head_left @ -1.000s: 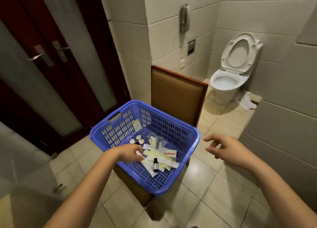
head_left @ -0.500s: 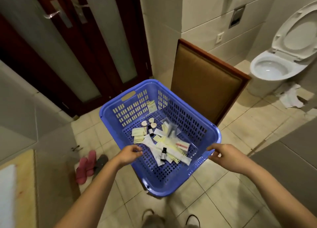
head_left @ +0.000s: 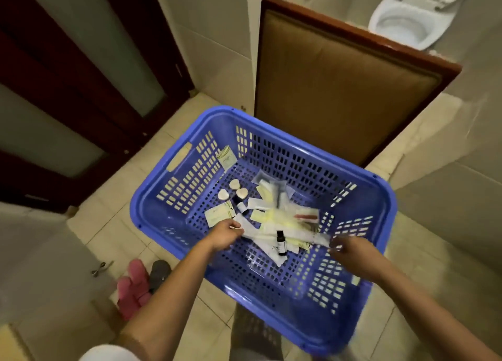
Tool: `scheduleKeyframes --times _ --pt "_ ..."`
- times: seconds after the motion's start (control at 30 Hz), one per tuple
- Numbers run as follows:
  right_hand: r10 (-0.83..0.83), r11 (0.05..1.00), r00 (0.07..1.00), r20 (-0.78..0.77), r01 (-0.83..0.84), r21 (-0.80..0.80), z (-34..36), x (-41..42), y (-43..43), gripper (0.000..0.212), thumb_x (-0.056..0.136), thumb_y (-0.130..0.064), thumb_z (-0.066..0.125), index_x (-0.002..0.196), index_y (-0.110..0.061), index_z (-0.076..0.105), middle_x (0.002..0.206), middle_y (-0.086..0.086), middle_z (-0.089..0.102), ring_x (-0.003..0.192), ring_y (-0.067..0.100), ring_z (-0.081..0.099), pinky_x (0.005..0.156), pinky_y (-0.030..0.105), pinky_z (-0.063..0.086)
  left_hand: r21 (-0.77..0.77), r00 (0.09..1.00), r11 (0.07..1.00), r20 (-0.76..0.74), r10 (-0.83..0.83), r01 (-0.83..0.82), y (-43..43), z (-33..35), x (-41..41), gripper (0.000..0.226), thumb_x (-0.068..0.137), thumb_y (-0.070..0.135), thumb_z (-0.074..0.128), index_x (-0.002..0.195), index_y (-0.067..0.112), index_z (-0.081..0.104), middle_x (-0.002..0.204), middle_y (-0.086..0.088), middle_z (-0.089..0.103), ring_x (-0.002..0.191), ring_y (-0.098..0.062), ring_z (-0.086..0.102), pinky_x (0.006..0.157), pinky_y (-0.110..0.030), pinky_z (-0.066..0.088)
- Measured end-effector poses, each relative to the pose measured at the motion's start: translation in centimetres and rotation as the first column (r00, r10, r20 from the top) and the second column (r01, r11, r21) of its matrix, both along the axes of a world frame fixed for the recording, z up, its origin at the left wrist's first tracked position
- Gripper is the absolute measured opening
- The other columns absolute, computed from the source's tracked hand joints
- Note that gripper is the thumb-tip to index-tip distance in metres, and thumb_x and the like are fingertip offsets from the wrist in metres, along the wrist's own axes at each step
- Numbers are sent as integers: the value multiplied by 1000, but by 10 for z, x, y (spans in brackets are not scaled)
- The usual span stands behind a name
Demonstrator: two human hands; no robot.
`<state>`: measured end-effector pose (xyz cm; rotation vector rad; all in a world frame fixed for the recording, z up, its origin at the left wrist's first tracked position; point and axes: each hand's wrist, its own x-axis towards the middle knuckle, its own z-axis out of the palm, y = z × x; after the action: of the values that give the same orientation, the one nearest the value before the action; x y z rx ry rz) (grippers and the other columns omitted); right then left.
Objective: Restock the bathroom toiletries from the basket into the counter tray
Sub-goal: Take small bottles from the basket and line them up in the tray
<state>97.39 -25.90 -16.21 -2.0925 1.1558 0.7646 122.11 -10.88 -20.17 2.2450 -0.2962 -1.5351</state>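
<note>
A blue plastic basket [head_left: 173,208] stands on a chair in front of me. On its floor lies a heap of toiletries: long white sachets [head_left: 274,219], a small dark bottle [head_left: 280,243], a second dark bottle [head_left: 241,204], three round white pieces [head_left: 234,183] and flat paper packets [head_left: 217,216]. My left hand [head_left: 224,237] is inside the basket with curled fingers at the left end of a long white packet [head_left: 248,229]; whether it pinches the packet is unclear. My right hand [head_left: 350,252], blurred and loosely curled, hangs just right of the heap. No counter tray is in view.
The chair's padded brown back [head_left: 339,89] rises behind the basket. An open toilet [head_left: 407,21] sits at the top right. Dark doors with frosted panels [head_left: 81,75] fill the left. Pink slippers [head_left: 133,287] and a grey one lie on the tiled floor at lower left.
The view has dropped closer over the basket. My right hand moved from the basket's right rim to inside it near the sachets. My left hand stays curled at the heap's left edge.
</note>
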Motion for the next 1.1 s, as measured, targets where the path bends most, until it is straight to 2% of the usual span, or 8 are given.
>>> scheduleKeyframes --times 0.13,0.3,0.4,0.47,0.6,0.67,0.9,1.1 --pt "-115 989 992 -46 119 87 -43 48 23 29 94 -22 49 117 -10 59 120 13 62 109 29 58 78 29 43 26 1000 1000 -28 -2 2 -10 -41 42 22 95 18 52 112 4 57 99 -11 58 69 -19 50 57 -27 40" --pt "-347 913 932 -104 361 192 -118 85 51 38 95 -26 48 125 -3 48 109 17 62 81 28 52 66 30 36 89 901 903 -84 426 -419 -32 -103 60 9 93 9 49 88 5 55 68 -8 51 56 -18 45 52 -28 35" --pt "-508 838 856 -93 517 175 -160 91 55 52 94 -35 52 131 -4 34 111 18 59 94 33 58 68 35 41 158 870 864 -51 490 -477 -51 -142 52 20 95 22 52 90 2 51 67 -9 47 55 -20 44 55 -31 36" --pt "-550 824 832 -74 555 112 -184 90 48 53 90 -36 57 126 -5 34 114 18 59 99 33 59 71 36 44 184 873 861 -33 487 -473 -65 -161 43 34 94 32 54 103 0 50 73 -12 51 59 -25 50 55 -33 40" --pt "-546 825 832 -97 554 110 -221 87 31 47 85 -43 62 109 -8 40 98 13 61 83 29 57 63 33 42 179 915 898 127 384 -402 -77 -199 25 64 90 36 58 134 -4 34 129 -21 52 113 -38 55 86 -43 47" --pt "-513 847 853 -103 521 101 -229 89 29 47 82 -48 64 102 -11 41 95 11 61 85 30 58 64 34 44 178 929 928 241 280 -326 -78 -204 15 65 90 41 57 134 -1 32 136 -19 45 115 -40 52 80 -42 45" --pt "-428 904 903 -25 428 7 -244 97 49 48 82 -46 65 107 -11 43 105 10 61 90 30 61 58 30 38 149 881 957 445 160 -250 -76 -218 27 67 87 50 57 130 3 36 129 -17 51 108 -41 56 67 -43 44" --pt "-489 872 871 -45 489 -17 -248 99 55 40 90 -39 57 113 -8 45 100 10 60 79 26 59 54 30 39 138 889 986 458 24 -98 -84 -213 50 56 87 27 65 128 5 34 113 -20 62 94 -40 62 65 -41 46"
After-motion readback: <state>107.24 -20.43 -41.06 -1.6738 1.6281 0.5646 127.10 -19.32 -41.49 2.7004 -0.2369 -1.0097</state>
